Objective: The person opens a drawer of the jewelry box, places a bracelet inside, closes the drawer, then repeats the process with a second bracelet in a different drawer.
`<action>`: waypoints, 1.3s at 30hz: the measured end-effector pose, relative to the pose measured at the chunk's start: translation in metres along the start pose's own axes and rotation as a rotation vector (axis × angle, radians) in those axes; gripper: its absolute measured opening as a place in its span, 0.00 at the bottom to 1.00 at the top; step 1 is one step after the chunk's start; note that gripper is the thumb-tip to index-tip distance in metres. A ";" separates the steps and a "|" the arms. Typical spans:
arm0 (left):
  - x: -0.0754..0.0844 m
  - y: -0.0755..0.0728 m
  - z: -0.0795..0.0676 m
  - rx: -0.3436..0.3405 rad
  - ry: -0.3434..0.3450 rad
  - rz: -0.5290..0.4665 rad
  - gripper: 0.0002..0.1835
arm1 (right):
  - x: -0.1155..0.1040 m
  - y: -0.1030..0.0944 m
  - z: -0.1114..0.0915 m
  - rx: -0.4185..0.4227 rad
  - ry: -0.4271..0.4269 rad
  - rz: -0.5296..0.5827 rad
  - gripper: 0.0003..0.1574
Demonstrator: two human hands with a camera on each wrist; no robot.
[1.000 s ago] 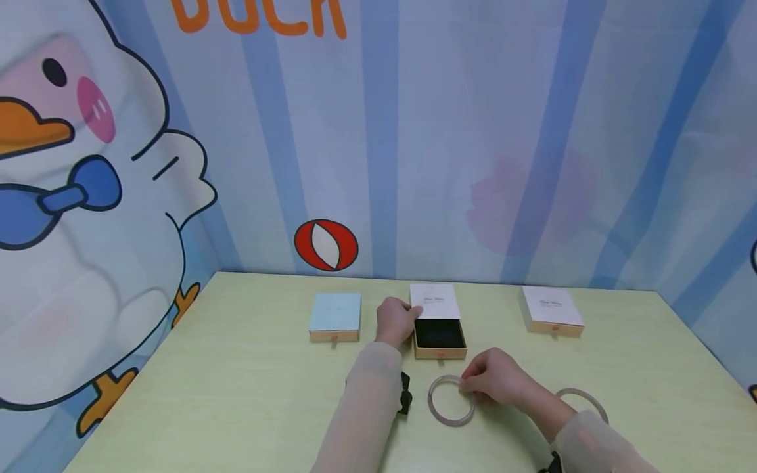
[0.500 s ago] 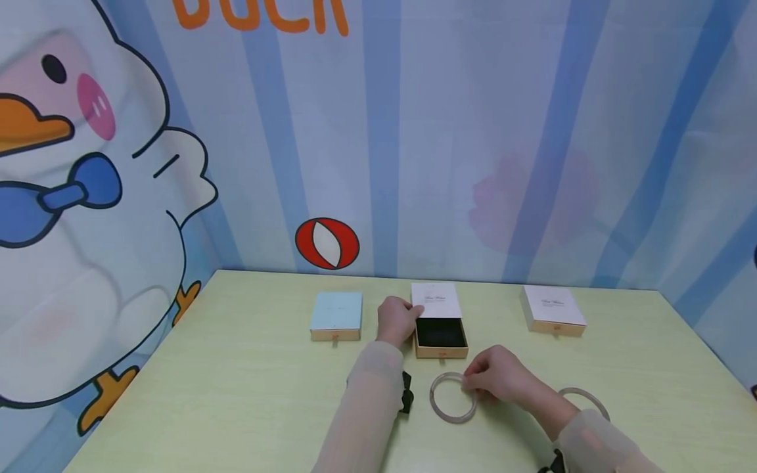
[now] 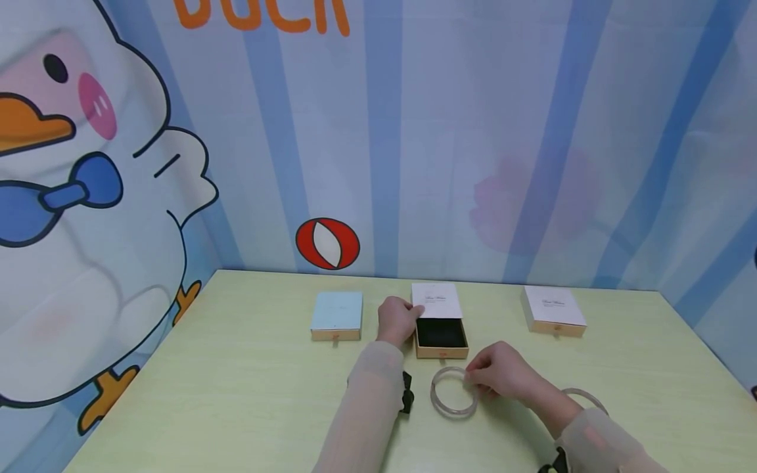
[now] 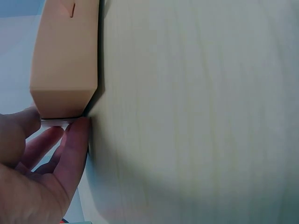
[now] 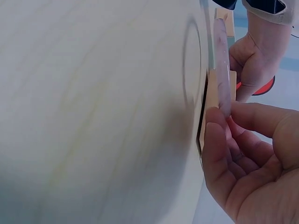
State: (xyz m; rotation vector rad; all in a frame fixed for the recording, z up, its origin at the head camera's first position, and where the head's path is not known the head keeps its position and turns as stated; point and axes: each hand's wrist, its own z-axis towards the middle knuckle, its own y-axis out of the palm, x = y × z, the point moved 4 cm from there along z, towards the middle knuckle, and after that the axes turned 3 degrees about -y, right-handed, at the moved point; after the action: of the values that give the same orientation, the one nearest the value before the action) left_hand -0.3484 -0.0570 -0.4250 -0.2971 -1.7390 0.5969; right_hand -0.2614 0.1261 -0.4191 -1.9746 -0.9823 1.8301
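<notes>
My left hand point(image 3: 396, 320) holds the left side of a white box sleeve point(image 3: 436, 302) at the middle back of the table. From that sleeve a tan drawer point(image 3: 441, 353) is pulled out toward me, showing a bare black lining point(image 3: 440, 333). In the left wrist view the thumb and fingers point(image 4: 71, 158) pinch the sleeve's edge. My right hand point(image 3: 503, 371) pinches the right side of a pale translucent bangle point(image 3: 454, 414) in front of the drawer. The right wrist view shows this bangle point(image 5: 223, 65) edge-on between thumb and fingertips, raised over its ring-shaped shadow.
A light blue box point(image 3: 337, 312) stands shut to the left, and a white box point(image 3: 553, 307) stands shut at the right. Partly behind my right forearm lies a second bangle point(image 3: 587, 396). A printed cartoon curtain point(image 3: 437, 131) hangs along the table's back edge.
The right hand has lifted slightly, and the bangle has shifted a little toward the drawer and come up from the table. The left hand and the boxes keep their places.
</notes>
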 end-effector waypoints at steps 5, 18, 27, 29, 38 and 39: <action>0.000 0.000 0.001 -0.001 -0.009 0.001 0.13 | 0.000 -0.002 0.000 0.003 -0.021 -0.003 0.04; 0.000 0.001 0.002 -0.004 -0.002 0.009 0.14 | -0.002 -0.008 0.000 0.019 -0.033 0.002 0.06; -0.002 0.002 0.004 -0.007 -0.024 0.000 0.14 | -0.002 -0.012 0.002 0.031 0.009 -0.021 0.07; -0.002 0.002 0.004 -0.006 -0.027 0.002 0.14 | -0.003 -0.012 0.002 0.032 0.009 -0.019 0.07; -0.001 0.002 0.003 -0.003 -0.029 0.010 0.14 | -0.003 -0.012 0.003 0.031 0.003 -0.004 0.07; -0.001 0.002 0.002 -0.002 -0.029 0.009 0.14 | -0.003 -0.012 0.003 0.032 0.001 -0.003 0.07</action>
State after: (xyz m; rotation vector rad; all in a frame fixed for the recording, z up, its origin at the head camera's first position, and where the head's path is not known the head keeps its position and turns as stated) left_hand -0.3507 -0.0565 -0.4267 -0.2989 -1.7671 0.6084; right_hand -0.2681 0.1325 -0.4098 -1.9544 -0.9498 1.8311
